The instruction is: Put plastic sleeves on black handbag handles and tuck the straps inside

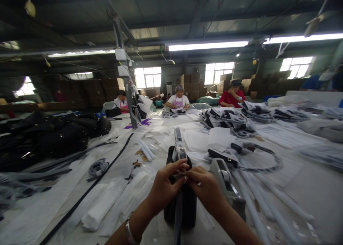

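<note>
My left hand point(167, 182) and my right hand point(206, 186) meet over a black bag point(189, 209) on the table. A thin white string point(185, 169) runs between the thumb and index finger of my left hand. Pinched together, the fingertips of my right hand touch it from the other side. Beneath my hands, a strap wrapped in clear plastic point(181, 150) stretches away over the bag, and a dark strap point(178, 216) hangs toward me. Part of the bag's top is hidden behind my fingers.
A tape dispenser point(225, 180) stands beside my right hand. Black bags point(53, 137) are heaped at left, wrapped pieces point(227, 118) at the back right. White foam tubes point(254, 198) and a long black strip point(88, 187) lie nearby. Across the table sit several people point(178, 102); a post point(131, 102) rises there.
</note>
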The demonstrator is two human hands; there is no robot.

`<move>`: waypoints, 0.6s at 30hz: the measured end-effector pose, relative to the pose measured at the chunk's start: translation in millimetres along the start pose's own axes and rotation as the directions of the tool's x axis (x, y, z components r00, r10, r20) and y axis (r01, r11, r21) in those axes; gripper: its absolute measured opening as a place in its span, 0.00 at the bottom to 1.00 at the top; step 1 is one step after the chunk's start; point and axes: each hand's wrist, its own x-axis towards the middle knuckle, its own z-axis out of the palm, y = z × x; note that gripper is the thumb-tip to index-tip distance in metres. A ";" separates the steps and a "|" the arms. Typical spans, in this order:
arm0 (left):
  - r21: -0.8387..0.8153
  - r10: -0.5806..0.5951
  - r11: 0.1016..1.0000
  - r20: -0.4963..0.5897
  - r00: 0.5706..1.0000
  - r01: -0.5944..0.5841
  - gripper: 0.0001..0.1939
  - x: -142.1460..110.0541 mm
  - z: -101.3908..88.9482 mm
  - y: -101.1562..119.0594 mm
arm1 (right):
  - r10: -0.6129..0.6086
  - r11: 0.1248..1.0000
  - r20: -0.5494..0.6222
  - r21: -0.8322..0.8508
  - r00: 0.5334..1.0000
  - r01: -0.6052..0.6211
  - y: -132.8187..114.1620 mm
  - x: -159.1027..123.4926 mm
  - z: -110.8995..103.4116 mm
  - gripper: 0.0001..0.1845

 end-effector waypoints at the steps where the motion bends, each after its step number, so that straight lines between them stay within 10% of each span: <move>1: 0.072 0.039 0.997 0.020 0.999 -0.040 0.26 0.2 -1.6 2.9 | 0.007 1.000 0.023 0.031 1.000 -0.007 0.1 1.2 -0.4 0.10; 10: 0.400 0.194 0.884 0.158 0.968 -0.243 0.28 -8.4 -3.3 11.7 | 0.110 0.682 0.340 0.658 0.934 -0.319 -11.2 6.7 -11.0 0.15; 15: 0.484 0.266 0.839 0.032 0.964 -0.247 0.27 -17.3 1.6 7.9 | 0.288 0.449 0.285 0.803 0.914 -0.392 -12.6 1.9 -1.9 0.19; 18: 0.469 0.206 0.874 -0.120 0.971 -0.127 0.23 -22.4 -3.5 4.6 | 0.413 0.511 0.136 0.784 0.900 -0.353 -7.0 -2.4 4.6 0.18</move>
